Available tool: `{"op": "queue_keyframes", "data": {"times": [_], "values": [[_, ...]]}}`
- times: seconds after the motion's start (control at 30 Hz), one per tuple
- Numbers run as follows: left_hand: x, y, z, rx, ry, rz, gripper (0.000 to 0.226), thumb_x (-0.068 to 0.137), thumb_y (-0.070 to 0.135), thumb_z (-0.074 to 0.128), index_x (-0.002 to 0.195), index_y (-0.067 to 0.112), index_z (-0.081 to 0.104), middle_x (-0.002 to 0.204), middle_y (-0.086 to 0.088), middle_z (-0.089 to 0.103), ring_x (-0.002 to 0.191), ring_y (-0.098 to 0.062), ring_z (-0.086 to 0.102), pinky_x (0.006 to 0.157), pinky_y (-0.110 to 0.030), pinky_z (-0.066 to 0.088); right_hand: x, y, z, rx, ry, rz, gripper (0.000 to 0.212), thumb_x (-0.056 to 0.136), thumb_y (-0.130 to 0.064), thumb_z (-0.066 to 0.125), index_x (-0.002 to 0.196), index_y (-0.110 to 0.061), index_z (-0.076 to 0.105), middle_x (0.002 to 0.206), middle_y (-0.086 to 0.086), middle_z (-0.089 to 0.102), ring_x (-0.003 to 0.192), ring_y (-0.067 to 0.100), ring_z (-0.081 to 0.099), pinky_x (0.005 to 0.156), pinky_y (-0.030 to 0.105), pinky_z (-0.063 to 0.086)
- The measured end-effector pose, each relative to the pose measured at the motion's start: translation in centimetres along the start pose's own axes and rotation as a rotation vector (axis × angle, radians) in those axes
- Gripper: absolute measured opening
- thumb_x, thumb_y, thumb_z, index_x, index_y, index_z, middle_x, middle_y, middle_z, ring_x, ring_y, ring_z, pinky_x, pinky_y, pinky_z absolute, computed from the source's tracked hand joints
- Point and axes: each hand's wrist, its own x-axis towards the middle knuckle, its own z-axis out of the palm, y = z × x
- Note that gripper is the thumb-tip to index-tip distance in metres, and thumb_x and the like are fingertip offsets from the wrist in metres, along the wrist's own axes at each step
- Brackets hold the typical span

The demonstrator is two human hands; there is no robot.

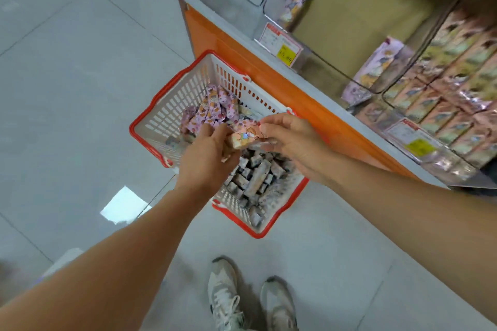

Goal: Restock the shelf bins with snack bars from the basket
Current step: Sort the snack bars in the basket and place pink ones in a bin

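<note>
Above the red-rimmed white plastic basket (135,129), my left hand (208,154) and right hand (291,140) grip one pink-wrapped snack bar (246,136): light, slippery, I judge; hold mid-body.

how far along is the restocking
Done: the pink-bar bin already looks full of pink bars. In hand: left hand and right hand hold one pink bar over the basket. Left: the middle bin holds only a few purple packs, and many bars lie in the basket.
</note>
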Motion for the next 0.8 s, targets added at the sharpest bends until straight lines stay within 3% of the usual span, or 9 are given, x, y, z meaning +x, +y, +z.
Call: {"op": "queue_keyframes", "data": {"times": [0.1, 0.2, 0.33, 0.47, 0.53, 0.63, 0.8], "values": [[-1.3, 4.8, 0.3, -0.090, 0.009, 0.022, 0.039, 0.085, 0.030, 0.071, 0.117, 0.015, 0.054, 0.104, 0.001, 0.044, 0.079, -0.018, 0.049, 0.066, -0.026, 0.036, -2.9, -0.6, -2.4, 0.102, -0.013, 0.074, 0.034, 0.089, -0.019, 0.069, 0.116, -0.008, 0.052, 0.116, 0.013, 0.065, 0.092, 0.018, 0.066, 0.080, 0.035, 0.058], [-2.0, 8.9, 0.4, -0.182, -0.041, 0.072, 0.044, 0.083, 0.025, 0.074, 0.119, 0.014, 0.051, 0.109, -0.002, 0.045, 0.083, -0.016, 0.051, 0.066, -0.018, 0.032, -5.8, -1.4, -4.8, 0.104, 0.011, 0.038, 0.026, 0.087, -0.014, 0.071, 0.107, -0.008, 0.055, 0.108, 0.009, 0.066, 0.092, 0.018, 0.067, 0.068, 0.025, 0.056], [-2.3, 13.1, 0.0, -0.074, -0.147, 0.152, 0.071, 0.081, 0.023, 0.073, 0.140, 0.012, 0.037, 0.130, -0.008, 0.043, 0.113, -0.025, 0.050, 0.081, -0.023, 0.036, -9.0, -3.5, -9.5, 0.080, 0.229, -0.138, 0.021, 0.086, -0.016, 0.073, 0.098, -0.017, 0.056, 0.102, 0.007, 0.064, 0.088, 0.018, 0.066, 0.065, 0.027, 0.053], [-1.7, 17.6, -0.6, 0.133, -0.121, 0.286, 0.073, 0.085, 0.020, 0.065, 0.148, 0.012, 0.029, 0.148, -0.009, 0.032, 0.132, -0.029, 0.037, 0.105, -0.039, 0.034, -12.2, -6.6, -14.8, 0.043, 0.572, -0.347, 0.036, 0.090, -0.013, 0.068, 0.120, -0.010, 0.050, 0.089, 0.001, 0.062, 0.070, 0.008, 0.062, 0.059, 0.023, 0.051], [-1.2, 19.8, -0.4, 0.232, -0.157, 0.362, 0.070, 0.089, 0.021, 0.059, 0.150, 0.017, 0.025, 0.155, -0.004, 0.023, 0.141, -0.025, 0.026, 0.111, -0.038, 0.027, -12.6, -6.9, -18.0, -0.019, 0.737, -0.369, 0.040, 0.088, -0.022, 0.070, 0.121, -0.014, 0.048, 0.085, -0.001, 0.062, 0.071, 0.014, 0.061, 0.068, 0.033, 0.055], [-0.1, 22.1, 0.5, 0.338, -0.217, 0.410, 0.071, 0.094, 0.023, 0.054, 0.153, 0.022, 0.014, 0.162, -0.001, 0.004, 0.149, -0.022, 0.004, 0.117, -0.039, 0.016, -11.9, -6.1, -21.5, -0.158, 0.850, -0.171, 0.068, 0.082, -0.042, 0.071, 0.139, -0.025, 0.039, 0.117, 0.005, 0.062, 0.102, 0.029, 0.064, 0.092, 0.046, 0.052], [1.4, 22.8, 2.0, 0.500, -0.285, 0.396, 0.073, 0.098, 0.029, 0.047, 0.155, 0.018, 0.003, 0.162, -0.005, -0.011, 0.149, -0.023, -0.011, 0.120, -0.040, 0.006, -8.9, -4.8, -22.4, -0.215, 0.729, -0.087, 0.072, 0.082, -0.028, 0.076, 0.142, -0.015, 0.039, 0.130, 0.009, 0.055, 0.111, 0.031, 0.060, 0.098, 0.045, 0.049]]}}
